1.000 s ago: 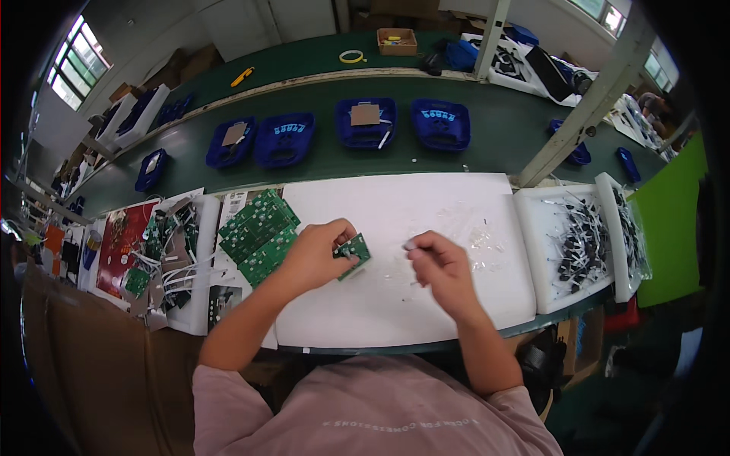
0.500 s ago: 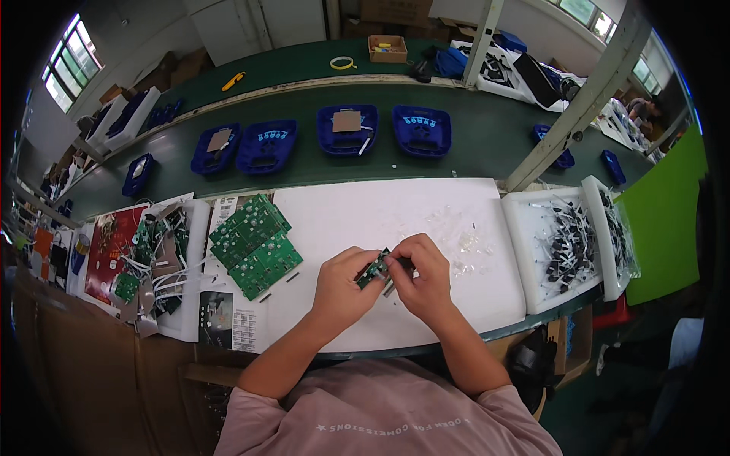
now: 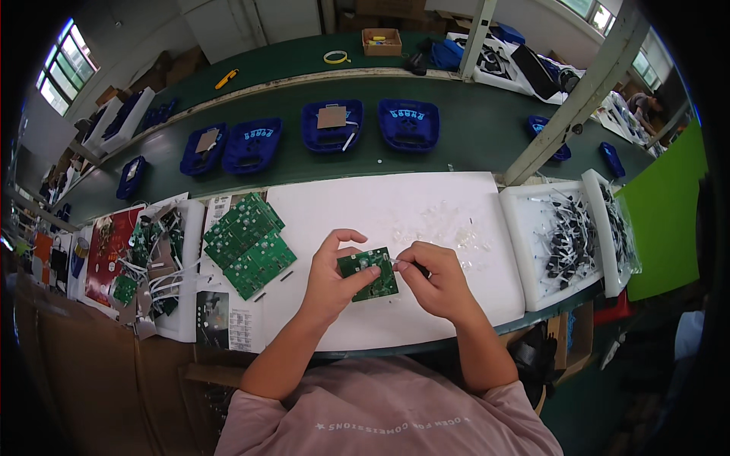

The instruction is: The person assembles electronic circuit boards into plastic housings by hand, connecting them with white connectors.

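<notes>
A green circuit board (image 3: 386, 285) is held over the white work surface by my left hand (image 3: 328, 275), its thumb lying across the front of the board. At the board's right edge, my right hand (image 3: 437, 283) pinches a small part with a dark body and a pale tip; its exact kind is too small to make out. More green circuit boards (image 3: 258, 258) lie overlapping to the left. Small clear pieces (image 3: 464, 235) are scattered beyond my right hand.
A white foam tray (image 3: 511, 251) of black-and-white wired parts stands at the right. On the left, another foam tray (image 3: 190, 304) holds boards and white cables. Several blue plastic shells (image 3: 409, 125) sit on the green bench behind. A slanted post (image 3: 566, 114) rises at right.
The circuit board has turned from edge-on to face-up in my left hand, whose fingers have spread. My right hand has shifted slightly right, to the board's edge.
</notes>
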Available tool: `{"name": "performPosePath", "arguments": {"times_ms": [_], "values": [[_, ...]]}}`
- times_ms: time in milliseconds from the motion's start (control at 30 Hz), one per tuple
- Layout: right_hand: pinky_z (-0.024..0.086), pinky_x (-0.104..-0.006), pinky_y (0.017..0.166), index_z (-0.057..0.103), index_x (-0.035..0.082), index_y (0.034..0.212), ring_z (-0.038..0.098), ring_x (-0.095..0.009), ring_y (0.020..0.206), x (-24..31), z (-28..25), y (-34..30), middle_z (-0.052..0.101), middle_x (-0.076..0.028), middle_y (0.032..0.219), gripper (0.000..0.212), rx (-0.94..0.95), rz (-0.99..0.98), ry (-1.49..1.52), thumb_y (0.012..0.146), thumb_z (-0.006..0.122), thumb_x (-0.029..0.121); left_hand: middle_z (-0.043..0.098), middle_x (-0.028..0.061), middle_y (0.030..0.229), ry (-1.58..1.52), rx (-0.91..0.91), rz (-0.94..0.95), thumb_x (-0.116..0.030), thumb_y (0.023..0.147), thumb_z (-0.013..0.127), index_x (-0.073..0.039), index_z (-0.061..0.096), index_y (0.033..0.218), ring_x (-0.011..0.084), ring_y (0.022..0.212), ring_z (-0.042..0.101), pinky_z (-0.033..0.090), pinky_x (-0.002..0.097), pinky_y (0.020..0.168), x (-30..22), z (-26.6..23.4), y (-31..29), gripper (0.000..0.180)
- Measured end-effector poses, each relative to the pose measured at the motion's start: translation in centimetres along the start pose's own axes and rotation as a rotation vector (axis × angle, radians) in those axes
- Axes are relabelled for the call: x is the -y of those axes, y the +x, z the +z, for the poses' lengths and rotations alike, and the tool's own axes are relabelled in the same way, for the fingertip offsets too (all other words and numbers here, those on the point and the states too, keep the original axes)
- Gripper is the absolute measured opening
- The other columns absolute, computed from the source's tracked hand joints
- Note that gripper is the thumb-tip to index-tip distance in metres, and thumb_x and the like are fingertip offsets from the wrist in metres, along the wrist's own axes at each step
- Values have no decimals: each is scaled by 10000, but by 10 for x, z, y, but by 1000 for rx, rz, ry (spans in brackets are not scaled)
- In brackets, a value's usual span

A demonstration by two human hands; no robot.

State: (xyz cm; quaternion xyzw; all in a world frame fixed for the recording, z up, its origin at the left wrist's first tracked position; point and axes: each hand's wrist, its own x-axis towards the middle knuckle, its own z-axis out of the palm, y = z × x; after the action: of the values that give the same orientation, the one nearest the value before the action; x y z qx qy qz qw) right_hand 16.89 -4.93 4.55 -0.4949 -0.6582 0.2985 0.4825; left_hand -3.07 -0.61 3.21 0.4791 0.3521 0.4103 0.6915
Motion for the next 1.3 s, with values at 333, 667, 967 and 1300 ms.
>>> {"name": "performPosePath", "arguments": {"times_ms": [333, 667, 967, 1300], "values": [[403, -282, 510, 686, -17, 806, 526, -122, 542, 2, -1, -2, 606, -75, 664, 95, 52, 133, 46, 867, 669, 54, 679, 34, 921, -44, 51, 32, 70, 811, 768, -28, 614, 1030, 78, 839, 663, 549, 231, 757, 6, 1, -1, 285], [410, -275, 531, 700, 5, 872, 540, -134, 575, 6, 2, -6, 557, -56, 704, 22, 21, 6, -73, 857, 688, -6, 670, 5, 876, 63, 18, 61, -20, 829, 805, -24, 645, 966, 44, 780, 629, 522, 202, 699, 6, 0, -2, 210], [374, -289, 512, 669, 17, 909, 494, -161, 571, -1, 3, -11, 530, -68, 738, 43, -35, -126, -46, 873, 687, 2, 663, 3, 865, 44, 2, 49, -26, 816, 816, -23, 642, 968, 44, 770, 627, 515, 197, 683, 5, 0, -4, 231], [407, -312, 535, 647, 12, 879, 519, -184, 587, -1, 7, -11, 536, -79, 738, 42, -54, -60, -46, 880, 689, 9, 659, -1, 858, 68, 4, 57, -29, 813, 819, -28, 643, 961, 39, 764, 615, 508, 196, 682, 2, 1, -4, 231]]}}
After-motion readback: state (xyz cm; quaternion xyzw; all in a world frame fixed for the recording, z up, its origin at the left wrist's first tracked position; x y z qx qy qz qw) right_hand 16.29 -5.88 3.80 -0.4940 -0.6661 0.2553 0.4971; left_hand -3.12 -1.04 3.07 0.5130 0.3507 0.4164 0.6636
